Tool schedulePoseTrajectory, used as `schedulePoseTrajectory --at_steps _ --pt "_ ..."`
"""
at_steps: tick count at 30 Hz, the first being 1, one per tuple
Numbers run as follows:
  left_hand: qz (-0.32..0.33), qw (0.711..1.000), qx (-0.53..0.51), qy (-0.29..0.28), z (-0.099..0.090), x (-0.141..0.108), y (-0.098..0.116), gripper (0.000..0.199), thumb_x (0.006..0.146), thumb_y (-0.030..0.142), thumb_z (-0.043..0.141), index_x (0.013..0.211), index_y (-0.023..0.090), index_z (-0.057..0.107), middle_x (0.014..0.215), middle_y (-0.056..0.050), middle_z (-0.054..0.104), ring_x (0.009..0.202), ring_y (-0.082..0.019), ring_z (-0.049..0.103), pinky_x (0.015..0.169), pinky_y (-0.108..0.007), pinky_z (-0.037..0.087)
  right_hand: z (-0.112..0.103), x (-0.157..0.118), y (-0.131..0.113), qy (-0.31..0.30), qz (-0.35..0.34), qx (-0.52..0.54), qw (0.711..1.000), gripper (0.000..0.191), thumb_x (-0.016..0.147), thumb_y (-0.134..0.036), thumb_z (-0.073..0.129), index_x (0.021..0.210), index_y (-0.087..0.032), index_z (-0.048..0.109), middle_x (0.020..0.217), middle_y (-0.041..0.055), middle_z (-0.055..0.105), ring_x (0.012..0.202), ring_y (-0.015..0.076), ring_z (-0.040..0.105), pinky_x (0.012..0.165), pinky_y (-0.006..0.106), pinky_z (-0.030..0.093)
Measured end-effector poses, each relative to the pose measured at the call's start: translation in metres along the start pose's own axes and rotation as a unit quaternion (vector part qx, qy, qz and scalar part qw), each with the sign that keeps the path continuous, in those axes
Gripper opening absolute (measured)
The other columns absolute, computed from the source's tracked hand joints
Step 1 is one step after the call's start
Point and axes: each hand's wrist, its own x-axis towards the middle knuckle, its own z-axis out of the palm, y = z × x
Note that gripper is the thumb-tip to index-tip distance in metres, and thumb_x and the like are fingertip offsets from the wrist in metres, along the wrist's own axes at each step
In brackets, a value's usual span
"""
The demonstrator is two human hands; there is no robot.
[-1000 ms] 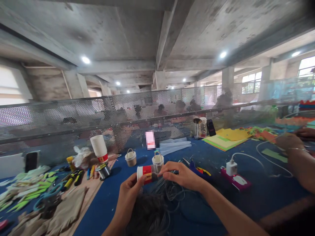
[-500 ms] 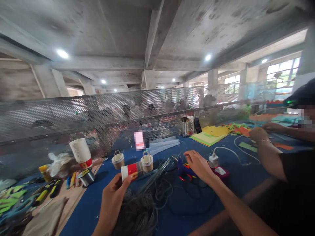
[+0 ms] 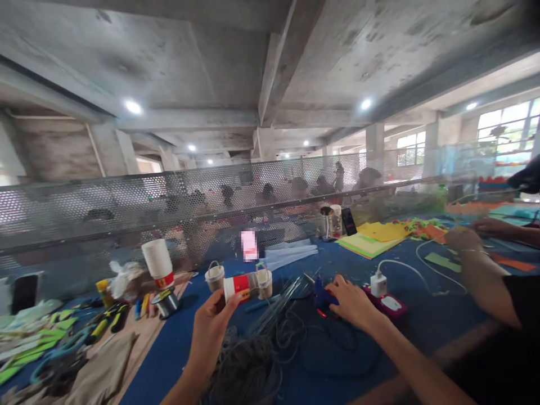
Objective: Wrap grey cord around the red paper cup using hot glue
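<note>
My left hand (image 3: 213, 320) pinches a red and white paper cup (image 3: 238, 288) lying sideways in the air, its far end near a small cup with a handle (image 3: 264, 283). A second handled cup (image 3: 215, 277) stands to the left. My right hand (image 3: 348, 301) is on the blue glue gun (image 3: 321, 295), fingers curled over its body. Clear thin strips (image 3: 280, 306) and a grey bundle of strands (image 3: 244, 368) lie between my arms.
Stacked paper cups (image 3: 156, 259) stand on a wire spool (image 3: 166, 304) at the left, near pliers (image 3: 99, 326). A white charger (image 3: 378, 284) and coloured sheets (image 3: 371, 239) are at the right. Beyond them, a co-worker's hand (image 3: 464, 242) works. A mesh divider (image 3: 211, 216) crosses behind.
My right hand has come down from above the glue gun onto it. My left hand still holds the cup. The whole view has shifted slightly.
</note>
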Motion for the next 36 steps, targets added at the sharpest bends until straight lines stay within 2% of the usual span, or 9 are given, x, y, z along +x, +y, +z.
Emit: schedulePoseTrajectory --at_steps 5,10,13,15,17,20,22,26,36 --pt "-0.003 1.0 -0.03 -0.001 0.004 0.005 -0.011 0.038 0.076 0.043 0.073 0.102 0.016 0.074 0.093 -0.004 0.078 0.088 -0.022 0.067 0.079 -0.026 0.051 0.01 0.001 0.001 0.049 0.026 0.034 0.998 0.038 0.079 -0.02 0.058 0.116 -0.019 0.065 0.115 0.013 0.053 0.098 0.0258 0.063 0.085 0.035 0.047" --pt "-0.018 0.998 -0.058 0.003 0.004 0.004 -0.017 0.038 0.074 0.043 0.075 0.097 0.014 0.075 0.086 -0.004 0.076 0.081 -0.021 0.066 0.074 -0.026 0.051 0.004 0.005 0.001 0.171 0.03 0.156 0.972 0.039 0.085 -0.024 0.051 0.122 -0.019 0.059 0.117 0.0124 0.055 0.101 0.0255 0.062 0.088 0.036 0.047" --pt "-0.027 0.998 -0.063 0.004 0.003 0.002 -0.013 0.039 0.074 0.044 0.075 0.1 0.014 0.075 0.089 -0.005 0.077 0.086 -0.022 0.067 0.079 -0.028 0.052 -0.012 0.01 -0.014 0.2 0.003 0.344 0.917 0.037 0.089 -0.035 0.049 0.121 -0.019 0.057 0.112 0.0107 0.061 0.09 0.0218 0.063 0.083 0.035 0.049" --pt "-0.04 0.997 -0.062 0.01 0.002 0.001 -0.012 0.04 0.073 0.045 0.075 0.098 0.015 0.076 0.091 -0.005 0.078 0.088 -0.023 0.068 0.081 -0.03 0.052 -0.025 0.012 -0.034 0.144 -0.005 0.502 0.853 0.037 0.091 -0.042 0.046 0.113 -0.015 0.059 0.096 0.0092 0.067 0.068 0.0168 0.059 0.067 0.03 0.049" --pt "-0.042 0.997 -0.056 0.019 0.0 0.001 -0.012 0.04 0.072 0.047 0.076 0.097 0.016 0.076 0.092 -0.006 0.078 0.089 -0.024 0.068 0.081 -0.03 0.053 -0.037 0.015 -0.059 0.074 -0.019 0.605 0.792 0.039 0.085 -0.043 0.06 0.111 -0.014 0.061 0.096 0.0088 0.068 0.063 0.0127 0.055 0.06 0.026 0.046" --pt "-0.032 0.999 -0.032 0.029 -0.003 0.002 -0.014 0.039 0.072 0.047 0.075 0.097 0.017 0.076 0.091 -0.004 0.078 0.086 -0.023 0.067 0.077 -0.028 0.052 -0.044 0.019 -0.096 0.038 -0.015 0.66 0.75 0.037 0.078 -0.043 0.069 0.099 -0.012 0.064 0.084 0.0065 0.069 0.052 0.008 0.046 0.05 0.022 0.039" --pt "-0.028 0.999 -0.016 0.037 -0.006 0.002 -0.017 0.038 0.074 0.047 0.074 0.098 0.017 0.076 0.089 -0.003 0.078 0.084 -0.022 0.067 0.076 -0.027 0.051 -0.042 0.022 -0.115 0.025 -0.035 0.664 0.746 0.036 0.085 -0.044 0.06 0.102 -0.013 0.063 0.072 0.0023 0.066 0.047 0.0075 0.043 0.047 0.021 0.035" --pt "-0.026 0.999 0.0 0.047 -0.01 0.002 -0.018 0.037 0.074 0.047 0.073 0.095 0.017 0.076 0.084 -0.002 0.076 0.08 -0.021 0.065 0.073 -0.026 0.05 -0.028 0.022 -0.134 -0.009 -0.023 0.622 0.783 0.035 0.081 -0.047 0.064 0.093 -0.015 0.067 0.052 -0.0053 0.049 0.043 0.0081 0.039 0.042 0.02 0.031" --pt "-0.029 0.999 -0.012 0.027 -0.005 0.002 -0.017 0.039 0.075 0.046 0.072 0.097 0.015 0.074 0.092 -0.005 0.077 0.086 -0.024 0.066 0.077 -0.029 0.05 -0.006 0.003 -0.129 0.037 -0.077 0.512 0.855 0.036 0.082 -0.052 0.064 0.078 -0.017 0.067 0.06 -0.0034 0.049 0.056 0.0104 0.04 0.049 0.02 0.035"
